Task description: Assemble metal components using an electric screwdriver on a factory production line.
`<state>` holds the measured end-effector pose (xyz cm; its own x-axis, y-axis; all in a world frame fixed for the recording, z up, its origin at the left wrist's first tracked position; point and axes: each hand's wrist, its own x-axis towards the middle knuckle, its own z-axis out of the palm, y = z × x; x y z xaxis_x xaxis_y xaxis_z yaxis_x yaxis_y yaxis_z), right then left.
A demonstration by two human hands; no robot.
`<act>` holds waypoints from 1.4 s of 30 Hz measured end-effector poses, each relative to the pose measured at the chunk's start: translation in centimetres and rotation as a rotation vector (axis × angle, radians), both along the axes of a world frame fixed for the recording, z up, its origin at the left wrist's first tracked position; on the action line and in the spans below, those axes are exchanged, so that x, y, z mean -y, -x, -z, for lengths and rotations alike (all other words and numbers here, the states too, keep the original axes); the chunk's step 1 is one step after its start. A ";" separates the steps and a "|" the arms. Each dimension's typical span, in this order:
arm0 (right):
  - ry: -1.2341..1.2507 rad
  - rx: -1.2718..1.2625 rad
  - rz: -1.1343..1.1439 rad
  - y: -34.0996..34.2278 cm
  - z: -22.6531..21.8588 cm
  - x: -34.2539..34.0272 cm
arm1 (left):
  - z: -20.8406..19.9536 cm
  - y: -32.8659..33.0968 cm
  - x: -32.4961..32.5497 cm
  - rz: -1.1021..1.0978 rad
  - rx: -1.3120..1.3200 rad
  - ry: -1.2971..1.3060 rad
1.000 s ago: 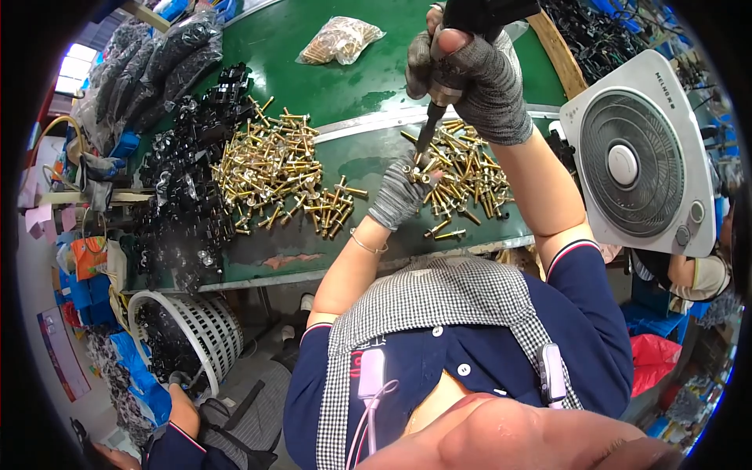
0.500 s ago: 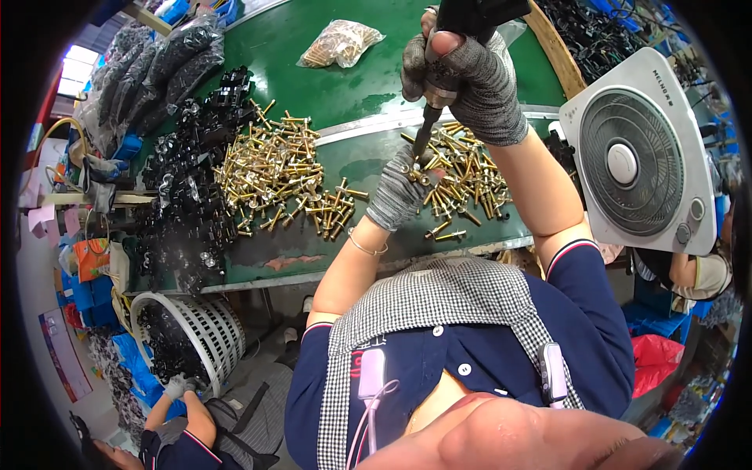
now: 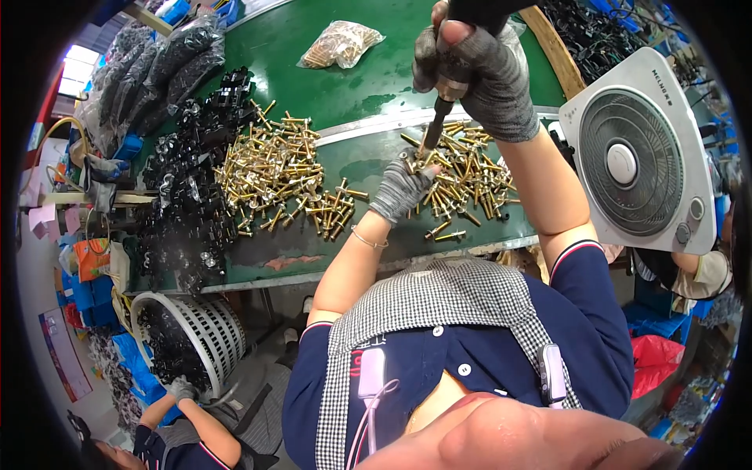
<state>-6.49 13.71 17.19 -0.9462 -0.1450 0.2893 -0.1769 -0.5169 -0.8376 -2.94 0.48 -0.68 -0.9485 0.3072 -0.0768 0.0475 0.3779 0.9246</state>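
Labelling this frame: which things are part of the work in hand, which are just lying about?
In use: right hand gripping the power driver; left hand on a bolt under its tip; gold bolt pile.

Lying about: fan; bag of bolts; black parts; white basket; second bolt pile.

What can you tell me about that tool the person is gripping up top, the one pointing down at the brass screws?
The power screwdriver hangs nearly upright, tilted slightly, its dark body mostly hidden inside the grey-gloved right hand. A slim metal bit sticks out below, tip meeting a part pinched by the gloved left hand over the right-hand pile of brass screws on the green table.
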 end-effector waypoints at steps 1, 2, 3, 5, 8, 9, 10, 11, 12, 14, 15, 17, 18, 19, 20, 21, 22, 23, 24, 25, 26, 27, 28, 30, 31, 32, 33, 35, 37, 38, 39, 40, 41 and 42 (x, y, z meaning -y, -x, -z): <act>0.032 0.001 0.017 -0.1 -0.1 0.1 | 0.0 0.2 0.2 0.000 0.002 0.000; 0.049 -0.011 -0.003 -0.3 -0.3 0.3 | -0.1 0.4 0.3 -0.015 0.193 -0.037; 0.048 -0.007 -0.004 -0.3 0.0 0.3 | -0.2 0.4 0.3 -0.031 0.386 -0.075; 0.050 -0.090 -0.115 0.4 1.7 0.1 | 0.8 0.7 0.3 0.008 0.231 0.085; 0.071 -0.113 -0.144 0.7 3.2 0.4 | 0.7 0.6 -0.4 -0.054 0.229 -0.001; 0.059 -0.114 -0.152 0.8 3.3 0.2 | 0.6 0.5 -0.4 -0.054 0.231 0.000; 0.046 -0.115 -0.159 0.8 3.3 0.1 | 0.4 0.4 -0.4 -0.053 0.224 0.006; 0.033 -0.117 -0.165 0.9 3.4 0.0 | 0.2 0.3 -0.4 -0.051 0.216 0.012; 0.034 -0.116 -0.163 0.8 3.1 0.0 | -0.1 0.1 -0.4 -0.048 0.209 0.017; 0.018 -0.032 -0.067 -0.2 1.0 0.6 | -0.5 0.0 -0.4 -0.046 0.202 0.024; 0.010 0.009 -0.019 -0.4 0.5 0.7 | -0.6 0.0 -0.4 -0.047 0.184 0.048; 0.030 -0.020 -0.068 0.8 2.3 0.3 | -0.8 0.0 -0.3 -0.050 0.148 0.095; 0.048 -0.051 -0.116 1.3 2.9 0.2 | -0.7 -0.1 -0.4 -0.046 0.147 0.096; 0.066 -0.083 -0.165 1.6 3.2 0.2 | -0.6 -0.3 -0.5 -0.068 0.099 0.041; 0.067 -0.084 -0.161 1.7 3.5 0.0 | -0.5 -0.4 -0.6 -0.089 0.052 -0.015; 0.072 -0.079 -0.165 1.8 3.8 -0.2 | -0.4 -0.4 -0.6 -0.111 0.005 -0.071; 0.077 -0.074 -0.169 1.9 4.0 -0.2 | -0.5 -0.4 -0.6 -0.108 0.005 -0.069; 0.081 -0.067 -0.175 1.9 4.1 -0.2 | -0.4 -0.2 -0.6 -0.110 -0.030 -0.066; 0.083 -0.067 -0.172 2.0 4.1 -0.2 | -0.4 -0.1 -0.6 -0.113 -0.065 -0.063; 0.087 -0.063 -0.174 2.0 4.1 -0.2 | -0.4 0.0 -0.6 -0.116 -0.100 -0.060; 0.090 -0.059 -0.175 2.0 4.2 -0.2 | -0.5 0.0 -0.6 -0.113 -0.100 -0.059; 0.094 -0.055 -0.177 2.0 4.1 -0.2 | -0.6 0.0 -0.7 -0.103 -0.103 -0.054; 0.095 -0.056 -0.175 2.0 4.1 -0.2 | -0.8 0.1 -0.6 -0.094 -0.106 -0.050; 0.064 -0.052 -0.174 1.9 3.9 -0.2 | -0.7 0.2 -0.6 -0.084 -0.110 -0.044; 0.049 -0.050 -0.173 1.8 3.8 -0.2 | -0.4 0.4 -0.6 -0.084 -0.079 -0.067; 0.049 -0.051 -0.172 1.7 3.6 -0.1 | -0.1 0.5 -0.6 -0.084 -0.047 -0.090; 0.045 -0.050 -0.140 1.4 3.5 0.2 | -0.1 0.6 -0.6 -0.085 -0.015 -0.113; 0.035 -0.049 -0.076 1.1 3.3 0.4 | -0.4 0.6 -0.8 -0.089 -0.049 -0.106; 0.017 -0.045 -0.082 1.1 3.2 0.2 | -0.8 0.6 -1.0 -0.101 -0.119 -0.094; -0.002 -0.042 -0.089 1.0 3.2 0.1 | -0.8 0.6 -1.0 -0.100 -0.119 -0.094; -0.020 -0.039 -0.097 1.0 3.2 0.1 | -0.7 0.7 -1.1 -0.101 -0.136 -0.110; -0.020 -0.040 -0.096 1.0 3.1 0.1 | -0.6 0.8 -1.1 -0.102 -0.152 -0.126; -0.029 -0.042 -0.087 0.9 3.1 0.1 | -0.6 0.8 -1.1 -0.104 -0.169 -0.142; -0.037 -0.044 -0.078 0.9 3.0 0.1 | -0.5 0.8 -1.1 -0.103 -0.171 -0.142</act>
